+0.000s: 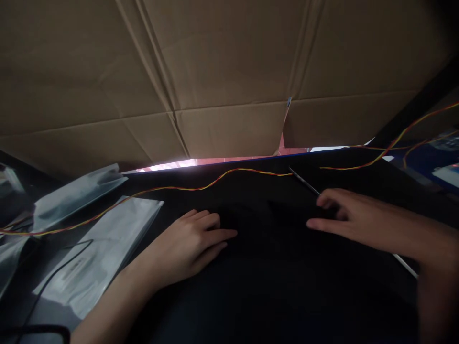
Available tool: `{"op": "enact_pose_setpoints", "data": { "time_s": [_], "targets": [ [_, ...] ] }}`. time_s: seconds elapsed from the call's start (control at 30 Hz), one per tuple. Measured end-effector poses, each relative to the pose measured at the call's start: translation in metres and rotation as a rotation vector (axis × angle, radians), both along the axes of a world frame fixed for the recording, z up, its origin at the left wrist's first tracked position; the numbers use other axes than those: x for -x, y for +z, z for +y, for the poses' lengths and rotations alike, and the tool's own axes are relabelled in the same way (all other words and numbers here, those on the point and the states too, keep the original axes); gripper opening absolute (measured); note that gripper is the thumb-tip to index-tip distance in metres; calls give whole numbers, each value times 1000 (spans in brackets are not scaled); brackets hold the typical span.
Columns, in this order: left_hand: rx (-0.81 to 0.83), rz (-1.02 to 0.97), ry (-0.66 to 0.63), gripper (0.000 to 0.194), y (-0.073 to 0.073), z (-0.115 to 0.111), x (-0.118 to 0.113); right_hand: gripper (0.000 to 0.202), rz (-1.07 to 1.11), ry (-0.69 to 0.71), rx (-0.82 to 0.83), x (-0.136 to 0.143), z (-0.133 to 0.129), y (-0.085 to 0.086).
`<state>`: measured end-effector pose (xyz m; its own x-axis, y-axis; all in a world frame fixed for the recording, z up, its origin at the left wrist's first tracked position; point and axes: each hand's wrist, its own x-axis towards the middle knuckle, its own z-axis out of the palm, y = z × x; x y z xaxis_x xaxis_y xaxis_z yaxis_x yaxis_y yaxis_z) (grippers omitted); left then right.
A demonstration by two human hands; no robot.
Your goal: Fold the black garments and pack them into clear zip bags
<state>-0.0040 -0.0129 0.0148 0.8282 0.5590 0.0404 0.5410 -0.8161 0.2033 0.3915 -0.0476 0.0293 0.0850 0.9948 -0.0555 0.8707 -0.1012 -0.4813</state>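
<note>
My left hand [199, 239] rests on the black work surface [251, 286], index finger stretched out and the others loosely bent, with nothing in it. My right hand [340, 215] hovers or rests farther right, slightly blurred, thumb and fingers apart. Its fingertips are at the near end of a thin, dark, rod-like tool [304, 180]; whether they touch it I cannot tell. A twisted red-and-yellow wire [190, 189] runs across the surface, one end by the rod's tip. Beyond a gap, another red-and-yellow wire [358, 167] leads off to the right.
Cardboard [229, 62] stands like a wall behind the surface. Pale plastic bags [107, 243] lie at the left, a thin black cable [53, 274] across one. A white stick-like piece [405, 265] shows under my right forearm. Blurred items lie at the far right.
</note>
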Motion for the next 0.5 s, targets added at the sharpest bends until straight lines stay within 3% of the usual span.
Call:
{"op": "enact_pose_setpoints", "data": {
  "time_s": [0.1,0.17,0.27,0.33,0.5],
  "targets": [
    [3,-19,10,35,-3,0,0,43,-47,-264,6,5,-35,-14],
    [-5,-30,6,35,-4,0,0,52,-27,-339,24,16,-49,-28],
    [-8,-46,-8,35,-5,0,1,57,-39,-307,-81,37,-49,-44],
    [-4,-51,-12,35,-5,1,1,46,-34,-271,-160,50,-42,-48],
    [10,-59,-15,34,-3,3,1,13,57,-184,-386,78,-35,-35]
  ]
}}
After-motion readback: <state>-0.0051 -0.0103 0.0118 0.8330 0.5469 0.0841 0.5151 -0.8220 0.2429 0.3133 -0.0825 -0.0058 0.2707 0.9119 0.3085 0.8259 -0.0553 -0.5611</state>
